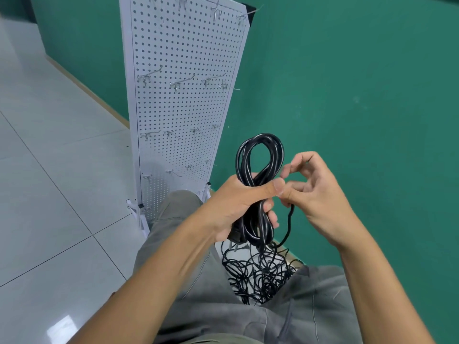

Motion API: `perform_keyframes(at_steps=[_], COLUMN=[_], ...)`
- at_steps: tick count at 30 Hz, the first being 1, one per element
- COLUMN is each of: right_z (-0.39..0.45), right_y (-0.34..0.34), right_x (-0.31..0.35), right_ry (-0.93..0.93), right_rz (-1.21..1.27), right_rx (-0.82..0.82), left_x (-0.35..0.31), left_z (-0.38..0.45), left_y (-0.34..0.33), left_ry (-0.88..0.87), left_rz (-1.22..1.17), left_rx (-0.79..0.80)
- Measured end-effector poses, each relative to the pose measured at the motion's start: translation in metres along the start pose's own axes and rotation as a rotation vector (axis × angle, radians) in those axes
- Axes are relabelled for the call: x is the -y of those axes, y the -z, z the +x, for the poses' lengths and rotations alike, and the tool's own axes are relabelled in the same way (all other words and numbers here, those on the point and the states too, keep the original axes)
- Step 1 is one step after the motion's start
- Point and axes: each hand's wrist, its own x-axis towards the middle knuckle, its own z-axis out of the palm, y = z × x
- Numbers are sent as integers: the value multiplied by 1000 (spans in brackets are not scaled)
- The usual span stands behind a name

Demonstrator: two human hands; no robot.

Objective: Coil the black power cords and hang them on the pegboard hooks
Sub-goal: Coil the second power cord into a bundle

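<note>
Looked like a bare workroom: white pegboard (pixel 183 108) with hooks (pixel 180 83), green wall (pixel 347 83), tiled floor (pixel 49 170).

Both forearms (pixel 159 276) are bare to the lower frame edge, with no sleeves, watch or rings visible. The person wears loose grey cotton-like trousers (pixel 218 314) with stitched seams and a pocket opening edged in paler thread.

A green wall (pixel 347 83) meets the pale tiled floor (pixel 49 170).
</note>
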Motion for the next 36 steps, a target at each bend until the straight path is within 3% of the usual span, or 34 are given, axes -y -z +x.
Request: perform_keyframes(at_steps=[3, 11, 16, 21, 27, 30, 36], right_z=[-2, -15, -20, -19, -5, -2, 13], right_y=[-2, 4, 6, 0, -27, -39, -53], right_x=[-4, -49, -56, -17, 17, 25, 23], right_ry=[-4, -88, -99, -28, 38, 13, -19], right_rz=[-49, -172, -46, 173, 74, 155, 81], right_rx=[-95, -3, -153, -240, -284, -296, -352], left_x=[2, -4, -4, -1, 18, 20, 13], left_z=[3, 8, 8, 10, 16, 18, 19], left_y=[6, 25, 30, 37, 15, 12, 19], left_ry=[8, 24, 17, 32, 12, -70, -186], left_rz=[6, -149, -4, 265, 284, 300, 524], left_rx=[16, -147, -197, -184, -179, -162, -154])
